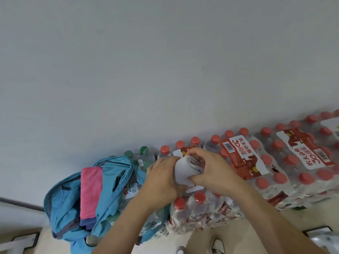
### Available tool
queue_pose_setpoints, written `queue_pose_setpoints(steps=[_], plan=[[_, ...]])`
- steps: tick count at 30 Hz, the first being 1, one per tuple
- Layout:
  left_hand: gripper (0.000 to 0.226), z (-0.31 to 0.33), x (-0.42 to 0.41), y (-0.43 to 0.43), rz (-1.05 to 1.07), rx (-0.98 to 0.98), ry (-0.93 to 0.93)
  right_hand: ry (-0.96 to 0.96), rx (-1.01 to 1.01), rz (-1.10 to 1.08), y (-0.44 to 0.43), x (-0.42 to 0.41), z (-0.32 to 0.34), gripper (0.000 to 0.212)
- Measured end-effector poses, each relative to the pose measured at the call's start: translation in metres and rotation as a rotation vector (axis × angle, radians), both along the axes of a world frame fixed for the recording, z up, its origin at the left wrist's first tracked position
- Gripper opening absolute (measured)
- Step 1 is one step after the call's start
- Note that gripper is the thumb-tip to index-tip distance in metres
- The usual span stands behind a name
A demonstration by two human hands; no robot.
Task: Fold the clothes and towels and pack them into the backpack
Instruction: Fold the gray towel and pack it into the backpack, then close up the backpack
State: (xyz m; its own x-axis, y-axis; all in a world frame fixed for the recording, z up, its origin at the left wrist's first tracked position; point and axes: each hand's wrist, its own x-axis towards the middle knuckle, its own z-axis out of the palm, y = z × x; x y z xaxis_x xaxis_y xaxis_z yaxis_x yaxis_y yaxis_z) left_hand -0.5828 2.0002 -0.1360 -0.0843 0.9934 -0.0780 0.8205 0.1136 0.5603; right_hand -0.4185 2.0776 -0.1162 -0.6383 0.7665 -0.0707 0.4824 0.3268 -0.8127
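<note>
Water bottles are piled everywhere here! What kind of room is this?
Probably a storage corner: shrink-wrapped packs of water bottles line a bare white wall; the blue backpack lies on them, and the left hand and right hand grip a white cloth.

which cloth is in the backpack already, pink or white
The pink towel, lying in the open blue backpack; the left hand and right hand grip the white cloth.

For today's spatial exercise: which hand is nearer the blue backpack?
Left. The left hand holds the white cloth beside the backpack; the right hand holds it farther away.
</note>
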Motion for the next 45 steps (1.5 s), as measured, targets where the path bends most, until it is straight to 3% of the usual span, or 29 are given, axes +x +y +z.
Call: queue_pose_setpoints(steps=[2,6,9,13,17,20,23,29,31,33,38,42,45], plan=[[0.052,0.023,0.002,-0.005,0.048,0.074,-0.338,0.101,-0.024,-0.022,-0.005,-0.006,0.012,0.047],[0.048,0.047,0.002,-0.016,0.261,0.174,-0.876,0.383,-0.325,-0.027,-0.01,-0.006,0.026,0.055],[0.052,0.051,0.003,-0.021,0.35,0.249,-1.111,0.374,-0.459,0.089,-0.025,-0.004,0.025,0.058],[0.055,0.05,0.008,-0.033,0.381,0.248,-1.243,0.362,-0.391,0.071,-0.043,-0.006,0.021,0.055],[0.074,0.053,-0.003,-0.054,0.434,0.324,-1.167,0.262,-0.263,0.119,-0.055,-0.006,0.021,0.059],[0.074,0.056,-0.005,-0.075,0.436,0.42,-1.143,0.255,-0.299,0.157,-0.067,-0.011,0.014,0.062],[0.076,0.046,0.007,-0.105,0.593,0.443,-1.085,0.326,-0.38,0.151,-0.081,-0.019,0.003,0.057],[0.047,0.018,0.018,-0.183,0.758,0.243,-1.003,0.41,-0.632,0.054,-0.126,-0.047,-0.021,0.052],[0.029,0.012,0.005,-0.202,0.854,0.231,-0.853,0.377,-0.627,0.059,-0.14,-0.057,-0.023,0.045],[0.01,0.005,-0.014,-0.217,0.94,0.251,-0.707,0.342,-0.588,0.05,-0.145,-0.07,-0.021,0.041],[0.017,-0.017,-0.093,-0.242,1.116,0.297,-0.467,0.216,-0.373,0.035,-0.143,-0.129,-0.013,0.029],[0.013,-0.046,-0.178,-0.247,1.182,0.242,-0.399,0.086,-0.197,0.031,-0.153,-0.201,-0.011,0.031],[0.036,-0.077,-0.249,-0.24,1.162,0.108,-0.366,-0.038,0.008,0.016,-0.163,-0.261,-0.018,0.029]])
